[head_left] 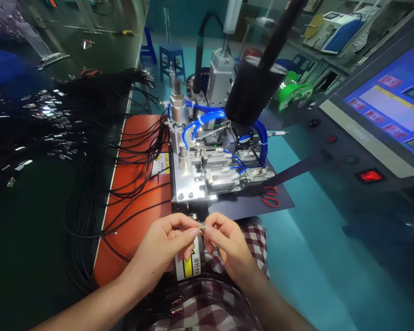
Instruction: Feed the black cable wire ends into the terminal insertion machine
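Note:
My left hand (172,239) and my right hand (227,241) meet in front of my lap, thumbs and forefingers pinched. Between the fingertips run thin coloured wires (202,227), yellow-green and red, each hand gripping a part of them. Where the wires lead behind the fingers is hidden. Just beyond my hands stands a metal bench machine (189,184) with blue air tubes (207,117). A label with a yellow stripe (188,262) shows below my left fingers.
Many black cables (89,147) with shiny ends spread over the bench at left and an orange board (134,207). Red-handled scissors or pliers (271,196) lie right of the machine. A control panel with a screen (396,101) juts in at right; a black cylinder (253,89) hangs above the machine.

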`<state>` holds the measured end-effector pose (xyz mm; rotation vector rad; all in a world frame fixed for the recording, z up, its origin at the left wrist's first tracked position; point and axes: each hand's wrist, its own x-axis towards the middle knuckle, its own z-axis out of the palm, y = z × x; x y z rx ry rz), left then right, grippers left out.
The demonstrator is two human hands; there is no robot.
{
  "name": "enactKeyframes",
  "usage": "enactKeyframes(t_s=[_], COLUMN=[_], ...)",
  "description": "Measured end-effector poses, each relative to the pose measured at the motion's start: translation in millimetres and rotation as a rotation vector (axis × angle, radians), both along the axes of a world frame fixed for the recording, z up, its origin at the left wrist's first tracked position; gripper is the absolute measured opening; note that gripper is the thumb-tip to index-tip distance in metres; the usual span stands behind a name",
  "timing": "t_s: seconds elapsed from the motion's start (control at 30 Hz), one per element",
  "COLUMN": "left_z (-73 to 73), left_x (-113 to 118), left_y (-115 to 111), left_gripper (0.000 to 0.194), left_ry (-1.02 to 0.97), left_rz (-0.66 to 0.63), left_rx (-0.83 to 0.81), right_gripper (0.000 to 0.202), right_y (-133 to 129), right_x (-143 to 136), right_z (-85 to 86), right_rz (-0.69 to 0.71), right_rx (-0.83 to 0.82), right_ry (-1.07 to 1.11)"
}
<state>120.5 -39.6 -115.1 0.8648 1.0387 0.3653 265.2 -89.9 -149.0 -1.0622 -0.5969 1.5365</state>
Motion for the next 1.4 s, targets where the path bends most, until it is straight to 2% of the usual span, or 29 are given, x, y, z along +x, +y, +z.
enactKeyframes(t_s=[0.17, 0.27, 0.5, 0.63, 0.73, 0.87, 1.0, 1.17, 1.33, 1.4], left_z=[0.3, 0.5, -0.4, 0.2, -0.5, -2.6, -4.9, -7.3, -2.7, -0.2], left_x=[2, 2, -2, -1, 0, -1, 0, 3, 5, 6], left_y=[1, 2, 2, 2, 1, 0, 1, 2, 3, 4], left_gripper=[0.025, 0.023, 0.021, 0.018, 0.019, 0.018, 0.018, 0.018, 0.021, 0.021], left_ry=[-0.051, -0.053, 0.004, 0.004, 0.019, 0.033, 0.049, 0.031, 0.071, 0.088], left_rz=[0.029, 0.003, -0.124, -0.119, -0.108, -0.079, -0.062, -0.044, -0.034, -0.035], left_rx=[-0.016, -0.024, -0.012, -0.014, -0.006, 0.000, 0.002, -0.006, 0.032, 0.073], right_gripper=[0.020, 0.020, 0.020, 0.018, 0.018, 0.019, 0.017, 0.012, 0.011, 0.012], right_y=[-1, 0, 11, 15, 16, 13, 7, 2, 2, 3], right_x=[-3, -1, 19, 27, 28, 25, 18, 5, -2, -3], right_z=[-1.7, -3.2, 1.8, 6.6, 6.6, 3.2, 1.9, 3.5, 6.7, 7.3], right_rz=[-0.024, -0.014, 0.200, 0.306, 0.320, 0.253, 0.129, 0.041, -0.038, -0.056], right_rx=[-0.003, -0.005, 0.111, 0.193, 0.210, 0.190, 0.104, 0.028, 0.123, 0.148], right_ry=[-0.037, -0.056, -0.206, -0.289, -0.324, -0.322, -0.319, -0.379, -0.610, -0.641])
